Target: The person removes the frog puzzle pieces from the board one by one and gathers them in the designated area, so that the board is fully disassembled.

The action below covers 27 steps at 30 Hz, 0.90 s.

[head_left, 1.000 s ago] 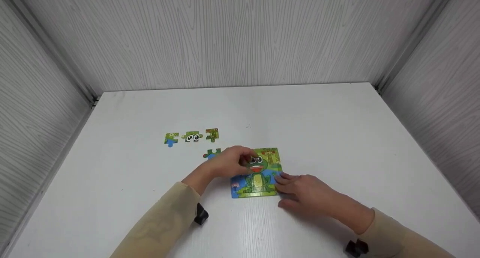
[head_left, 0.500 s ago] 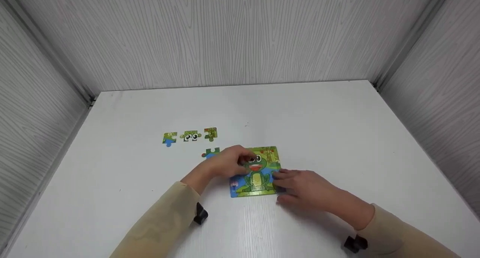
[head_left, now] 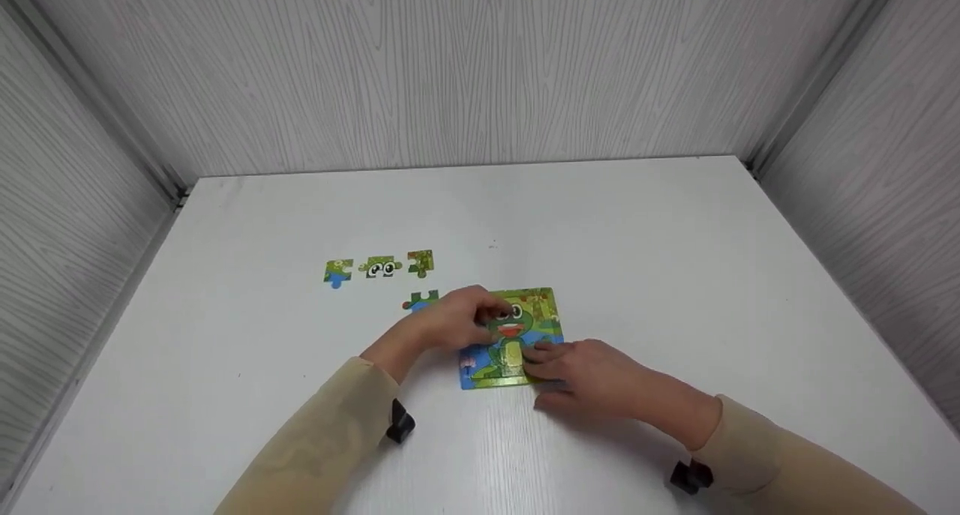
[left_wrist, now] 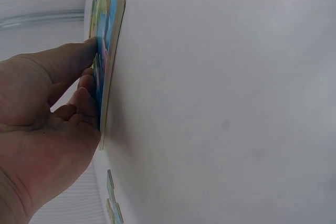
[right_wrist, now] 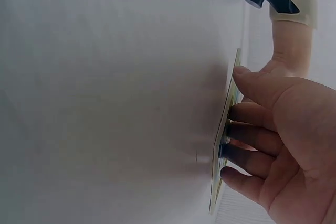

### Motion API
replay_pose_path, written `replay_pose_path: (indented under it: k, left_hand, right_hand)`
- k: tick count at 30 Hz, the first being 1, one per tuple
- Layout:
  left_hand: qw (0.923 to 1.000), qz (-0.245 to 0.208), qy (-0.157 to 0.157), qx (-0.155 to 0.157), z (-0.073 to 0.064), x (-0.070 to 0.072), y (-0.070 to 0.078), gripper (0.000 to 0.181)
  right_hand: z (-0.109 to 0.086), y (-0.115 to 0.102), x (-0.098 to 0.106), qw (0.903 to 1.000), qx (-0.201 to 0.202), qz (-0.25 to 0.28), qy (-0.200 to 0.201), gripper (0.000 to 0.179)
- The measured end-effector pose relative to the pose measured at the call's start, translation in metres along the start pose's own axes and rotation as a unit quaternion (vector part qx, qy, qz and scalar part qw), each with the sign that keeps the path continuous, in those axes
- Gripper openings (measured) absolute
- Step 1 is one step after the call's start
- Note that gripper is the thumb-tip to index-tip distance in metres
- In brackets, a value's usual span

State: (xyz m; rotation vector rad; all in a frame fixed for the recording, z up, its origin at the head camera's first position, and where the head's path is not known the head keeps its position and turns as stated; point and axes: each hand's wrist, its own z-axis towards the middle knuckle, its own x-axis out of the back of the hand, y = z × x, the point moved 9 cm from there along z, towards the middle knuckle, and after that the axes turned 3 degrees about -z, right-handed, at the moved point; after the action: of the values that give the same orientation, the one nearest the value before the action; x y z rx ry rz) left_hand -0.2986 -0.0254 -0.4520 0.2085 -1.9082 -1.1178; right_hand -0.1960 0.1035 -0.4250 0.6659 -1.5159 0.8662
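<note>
A square frog jigsaw puzzle lies on the white table in the head view. My left hand arches over its left side, thumb and fingers bent down onto the frog's face. In the left wrist view, that thumb and the curled fingers meet the picture surface; I cannot tell whether they pinch a piece. My right hand reaches in from the right, its fingertips on the lower right of the picture. The right wrist view shows its fingers extended over the puzzle's edge, thumb beside the rim.
Three loose jigsaw pieces lie in a row back left: a green-blue one, one with eyes and a green-brown one. Another piece is partly hidden behind the left hand. A grey wood-grain wall stands behind the table.
My right hand has slid leftward from the puzzle's right edge further onto the picture. The left hand stays in nearly the same place over the frog's face.
</note>
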Motion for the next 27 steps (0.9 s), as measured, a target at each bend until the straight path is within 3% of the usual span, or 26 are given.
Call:
replay_pose_path:
  k: [27]
  left_hand:
    - [0.9999,-0.006,-0.002,-0.009,0.0000,0.0005,0.0045,0.042]
  right_hand:
    - [-0.0009,0.0041,-0.0091,0.9989,-0.027,0.028,-0.027,0.053]
